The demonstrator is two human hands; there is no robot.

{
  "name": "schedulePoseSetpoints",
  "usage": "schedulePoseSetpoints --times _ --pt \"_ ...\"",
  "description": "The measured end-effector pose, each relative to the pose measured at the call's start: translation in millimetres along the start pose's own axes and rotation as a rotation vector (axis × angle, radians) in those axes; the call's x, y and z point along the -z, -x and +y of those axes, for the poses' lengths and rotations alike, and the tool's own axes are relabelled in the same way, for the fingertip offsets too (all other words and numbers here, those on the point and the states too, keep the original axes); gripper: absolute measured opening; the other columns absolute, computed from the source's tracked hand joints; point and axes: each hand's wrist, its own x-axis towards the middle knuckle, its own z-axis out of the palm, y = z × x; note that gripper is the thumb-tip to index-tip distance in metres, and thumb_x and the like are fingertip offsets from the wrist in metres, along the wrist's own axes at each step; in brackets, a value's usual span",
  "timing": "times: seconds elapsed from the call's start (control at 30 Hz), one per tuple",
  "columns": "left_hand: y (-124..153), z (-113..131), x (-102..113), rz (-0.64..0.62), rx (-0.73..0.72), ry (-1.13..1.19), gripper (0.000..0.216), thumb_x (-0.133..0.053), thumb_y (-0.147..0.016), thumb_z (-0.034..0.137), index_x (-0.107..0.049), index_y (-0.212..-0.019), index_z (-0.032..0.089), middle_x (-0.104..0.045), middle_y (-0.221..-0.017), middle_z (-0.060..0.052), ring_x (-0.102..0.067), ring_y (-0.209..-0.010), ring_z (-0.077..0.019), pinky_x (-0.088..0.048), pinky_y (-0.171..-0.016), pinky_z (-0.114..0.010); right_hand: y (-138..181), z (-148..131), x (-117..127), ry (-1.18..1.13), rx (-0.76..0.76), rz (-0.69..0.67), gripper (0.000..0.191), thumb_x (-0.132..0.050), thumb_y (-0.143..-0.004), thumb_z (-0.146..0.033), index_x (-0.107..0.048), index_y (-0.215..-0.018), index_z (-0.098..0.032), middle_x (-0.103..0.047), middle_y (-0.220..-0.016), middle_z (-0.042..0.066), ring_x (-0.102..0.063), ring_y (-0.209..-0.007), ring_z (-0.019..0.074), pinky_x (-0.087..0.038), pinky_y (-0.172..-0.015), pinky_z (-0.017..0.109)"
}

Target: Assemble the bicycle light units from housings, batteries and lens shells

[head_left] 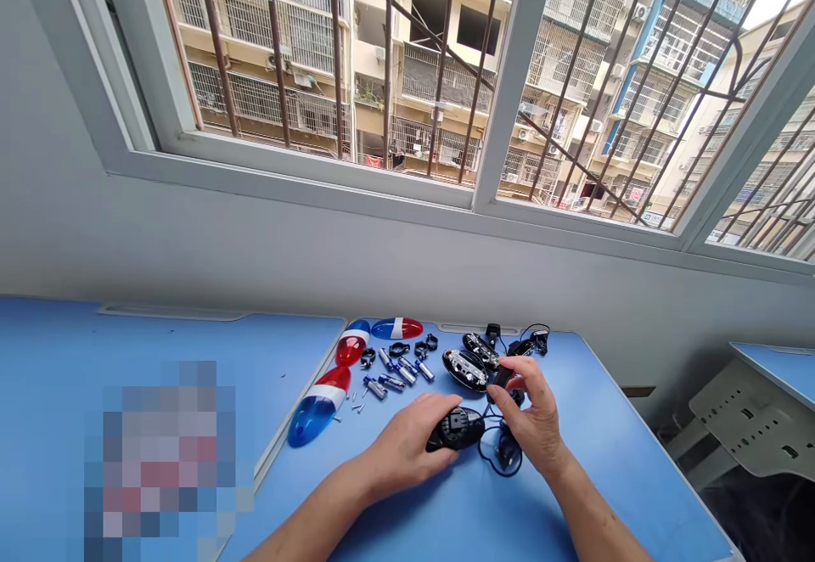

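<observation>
No text, brand or number is reading legibly. Blue-and-white cylindrical batteries, lying toward the far side of the blue tabletop, are carrying printed wrappers with marks too small to read. Far off at right, outside the brown metal window bars, a small white rectangular sign with blue marking is showing, its characters also illegible.

bare left hand, right hand, bare forearms
</observation>
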Motion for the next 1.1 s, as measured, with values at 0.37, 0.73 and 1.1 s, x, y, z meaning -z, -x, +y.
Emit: schedulePoseSetpoints --times 0.37,0.73,1.1 --pt "0.6 2.2 0.3 -0.025 0.028 -0.001 0.044 -0.061 -0.070 0.015 -0.057 -0.114 0.020 -0.067 -0.108 -0.008 -0.059 -0.097 -0.0288 -0.048 -0.084 -0.039 3.7 0.4 -1.2 -0.021 0.021 -0.021 0.043 -0.053 -0.088 -0.008 -0.053 -0.126 -0.029 -0.067 -0.103 0.004 -0.064 -0.088 0.0157 -0.056 -0.067 0.024" --pt "0.5 1.4 0.1 -0.024 0.022 -0.011 0.046 -0.061 -0.071 0.017 -0.057 -0.116 0.022 -0.067 -0.107 -0.006 -0.058 -0.095 -0.0283 -0.048 -0.083 -0.038 1.2 1.4 -0.2 -0.018 -0.006 0.008 0.029 -0.061 -0.086 -0.014 -0.058 -0.111 -0.027 -0.061 -0.098 0.003 -0.060 -0.080 0.0138 -0.054 -0.060 0.023" --pt "0.1 -1.0 -1.1 -0.015 0.010 -0.004 0.047 -0.061 -0.070 0.016 -0.056 -0.116 0.022 -0.067 -0.108 -0.006 -0.058 -0.096 -0.0273 -0.047 -0.084 -0.037 4.4 -0.4 -0.3 -0.024 -0.028 -0.049 0.042 -0.052 -0.087 -0.009 -0.050 -0.125 -0.028 -0.068 -0.104 0.004 -0.065 -0.088 0.0152 -0.056 -0.068 0.025"
